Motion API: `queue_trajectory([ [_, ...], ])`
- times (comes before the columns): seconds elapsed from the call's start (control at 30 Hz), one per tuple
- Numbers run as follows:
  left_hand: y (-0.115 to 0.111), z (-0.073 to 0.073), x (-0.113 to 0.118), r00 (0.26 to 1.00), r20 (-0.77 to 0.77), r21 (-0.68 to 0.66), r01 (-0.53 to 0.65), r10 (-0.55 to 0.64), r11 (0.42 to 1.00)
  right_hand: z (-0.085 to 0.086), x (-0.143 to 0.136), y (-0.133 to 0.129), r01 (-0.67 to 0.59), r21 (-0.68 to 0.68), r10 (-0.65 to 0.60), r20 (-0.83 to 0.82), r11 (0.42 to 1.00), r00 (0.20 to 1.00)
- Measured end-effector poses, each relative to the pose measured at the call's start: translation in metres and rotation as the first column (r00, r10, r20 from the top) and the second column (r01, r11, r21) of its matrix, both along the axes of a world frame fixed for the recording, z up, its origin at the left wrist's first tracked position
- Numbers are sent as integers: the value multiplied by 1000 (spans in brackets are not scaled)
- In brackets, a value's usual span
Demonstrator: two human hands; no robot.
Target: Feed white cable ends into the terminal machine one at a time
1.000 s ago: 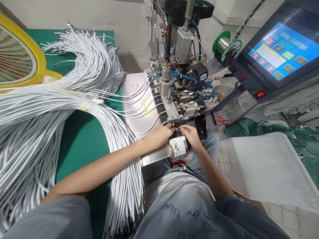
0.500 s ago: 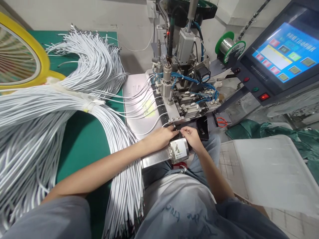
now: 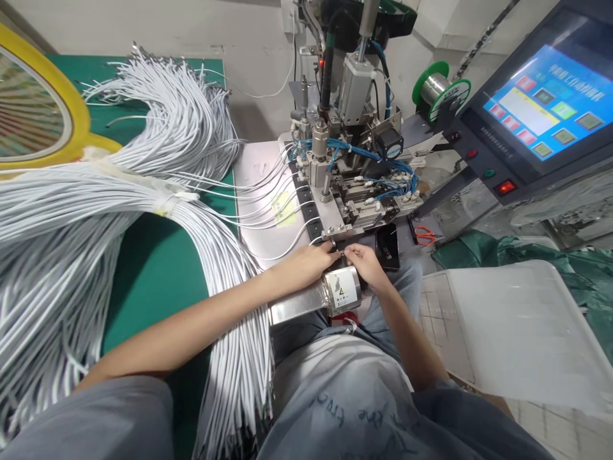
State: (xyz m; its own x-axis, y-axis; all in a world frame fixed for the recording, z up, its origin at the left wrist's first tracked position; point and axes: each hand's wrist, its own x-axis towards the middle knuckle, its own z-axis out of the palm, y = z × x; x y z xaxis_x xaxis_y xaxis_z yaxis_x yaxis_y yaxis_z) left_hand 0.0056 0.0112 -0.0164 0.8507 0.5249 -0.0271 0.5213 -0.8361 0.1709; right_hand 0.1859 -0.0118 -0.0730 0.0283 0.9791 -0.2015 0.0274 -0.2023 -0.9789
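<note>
My left hand (image 3: 311,262) lies at the front end of the machine's black slotted rail (image 3: 313,225), its fingers closed on a white cable (image 3: 315,241) whose end they hide. Close on its right, my right hand (image 3: 366,265) is closed in a pinch, its fingertips almost touching the left ones. Whatever is between them is too small to name. Several other white cables (image 3: 282,220) run from the left into the rail. Just below the hands sits a metal cylinder with a white label (image 3: 343,287).
Large bundles of white cables (image 3: 191,185) cover much of the green tabletop (image 3: 153,275). The soldering machine (image 3: 349,160) stands ahead, with a solder wire spool (image 3: 435,88) and a lit control screen (image 3: 546,105) to the right. Red-handled scissors (image 3: 425,235) and a white plastic bin (image 3: 522,326) are also at right.
The view has shifted very slightly. Both hands stay in the same place at the rail's front end, with only small finger movement.
</note>
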Motion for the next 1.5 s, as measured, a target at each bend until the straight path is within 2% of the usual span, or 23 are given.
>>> queue_trajectory([
  [0.2,0,0,1,999,-31,29,34,-33,999,-2,0,4,40,-15,-40,7,999,999],
  [0.43,-6,4,-1,1000,-28,90,-3,6,996,-7,-1,6,-123,-2,123,27,992,992],
  [0.6,-9,12,-4,994,-102,104,-34,44,994,-18,0,10,-161,47,158,62,986,985],
  [0.67,-9,15,-5,989,-127,95,-66,77,993,-17,3,10,-107,71,95,154,992,984],
  [0.73,-9,19,-5,983,-153,92,-91,104,992,-9,5,4,28,147,-67,264,989,962],
  [0.8,-8,22,-4,972,-186,101,-126,143,987,5,1,-14,171,273,-260,333,947,906],
  [0.87,-7,26,-4,952,-224,124,-185,209,975,21,-12,-42,207,376,-347,356,903,868],
  [0.9,-7,27,-4,940,-241,134,-216,243,967,28,-22,-58,140,387,-295,379,912,877],
  [0.93,-6,29,-4,929,-253,140,-242,270,960,33,-33,-73,27,376,-191,407,926,893],
  [1.0,-4,30,-4,916,-265,135,-273,300,952,36,-58,-97,-244,238,129,415,940,900],
  [1.07,-2,28,-4,914,-265,121,-285,307,951,28,-80,-111,-467,62,433,285,882,855],
  [1.13,-1,25,-5,920,-246,120,-284,305,951,15,-97,-116,-585,-49,587,90,810,805],
  [1.2,-1,21,-6,932,-208,134,-272,296,953,2,-107,-116,-609,-110,605,-71,785,793],
  [1.3,0,16,-7,946,-164,157,-256,281,954,-3,-115,-115,-570,-173,543,-180,803,820],
  [1.4,2,15,-7,948,-153,162,-255,280,953,3,-117,-114,-538,-183,517,-149,823,843],
  [1.5,2,17,-7,949,-150,155,-255,278,954,11,-116,-114,-528,-143,535,8,837,845],
])
